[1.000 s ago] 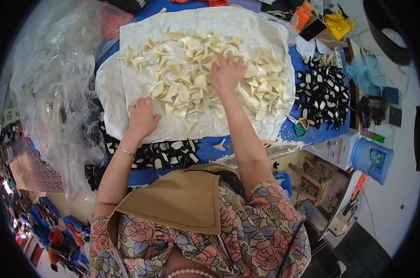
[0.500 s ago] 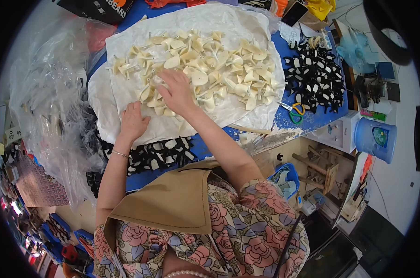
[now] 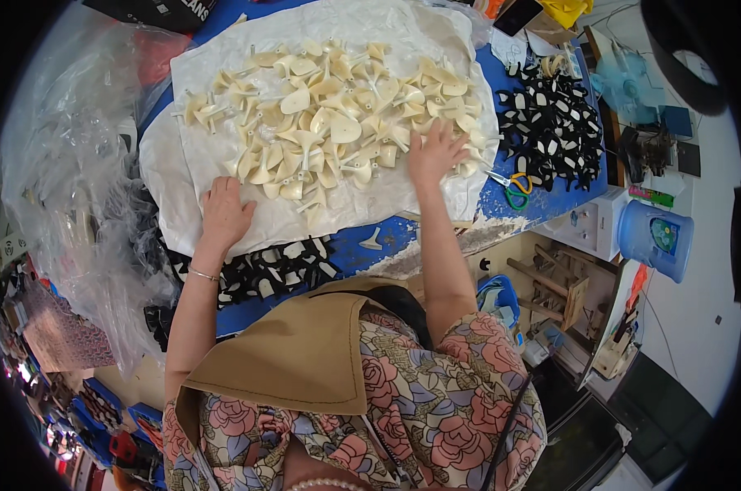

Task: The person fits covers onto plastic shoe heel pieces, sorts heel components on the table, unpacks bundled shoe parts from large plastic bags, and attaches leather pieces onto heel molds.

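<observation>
A heap of cream plastic heel-shaped pieces (image 3: 329, 123) lies spread on a white sheet (image 3: 370, 200) over a blue table (image 3: 542, 204). My left hand (image 3: 223, 214) rests flat on the sheet at the pile's near left edge, fingers together, holding nothing. My right hand (image 3: 437, 154) lies spread, palm down, on the pieces at the pile's right side. A single cream piece (image 3: 373, 242) sits alone on the blue table below the sheet.
Black-and-white pieces lie in a group at the right (image 3: 550, 131) and along the near table edge (image 3: 276, 270). Green-handled scissors (image 3: 513, 190) rest by the sheet's right edge. Crumpled clear plastic bags (image 3: 67, 164) fill the left. A blue water jug (image 3: 653, 239) stands lower right.
My right hand swept from the pile's middle-left to its right side. The left hand stayed pressed on the sheet. The view shifted a little.
</observation>
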A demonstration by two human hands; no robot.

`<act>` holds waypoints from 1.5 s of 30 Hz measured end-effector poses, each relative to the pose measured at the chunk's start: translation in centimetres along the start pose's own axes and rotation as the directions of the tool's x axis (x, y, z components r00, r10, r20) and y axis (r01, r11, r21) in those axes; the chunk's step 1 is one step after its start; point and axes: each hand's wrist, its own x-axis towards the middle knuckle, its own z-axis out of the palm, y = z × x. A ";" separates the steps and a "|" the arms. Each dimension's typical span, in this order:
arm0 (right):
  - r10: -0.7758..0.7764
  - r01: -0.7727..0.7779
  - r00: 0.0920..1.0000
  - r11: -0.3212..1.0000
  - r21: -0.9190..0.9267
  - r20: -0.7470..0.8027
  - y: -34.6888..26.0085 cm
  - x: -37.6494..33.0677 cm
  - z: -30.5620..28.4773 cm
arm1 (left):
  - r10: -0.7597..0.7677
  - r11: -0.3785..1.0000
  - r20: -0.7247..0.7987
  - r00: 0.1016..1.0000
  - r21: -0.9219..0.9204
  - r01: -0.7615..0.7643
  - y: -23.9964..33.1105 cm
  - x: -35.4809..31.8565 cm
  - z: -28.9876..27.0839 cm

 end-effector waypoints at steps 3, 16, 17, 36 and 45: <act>0.047 -0.108 0.989 0.876 0.471 0.140 -2.8 -1.5 1.3 | -0.017 1.000 0.015 1.000 0.020 0.017 0.2 0.2 0.2; -0.085 0.035 0.995 0.792 0.609 0.054 -13.0 -0.1 -2.6 | -0.022 0.997 0.061 0.998 0.069 0.018 0.6 0.3 -0.1; -0.130 0.065 0.989 0.812 0.581 0.071 -12.8 -0.1 -2.8 | -0.021 0.998 0.050 0.999 0.061 0.018 0.3 0.2 0.2; 0.013 -0.102 0.985 0.853 0.512 0.175 0.7 10.9 3.1 | -0.009 0.998 0.040 0.999 0.062 0.006 0.3 0.3 0.3; -0.304 0.251 0.952 0.730 0.636 -0.026 -5.9 3.4 2.4 | -0.020 0.998 0.033 0.999 0.053 0.019 -0.1 0.2 0.6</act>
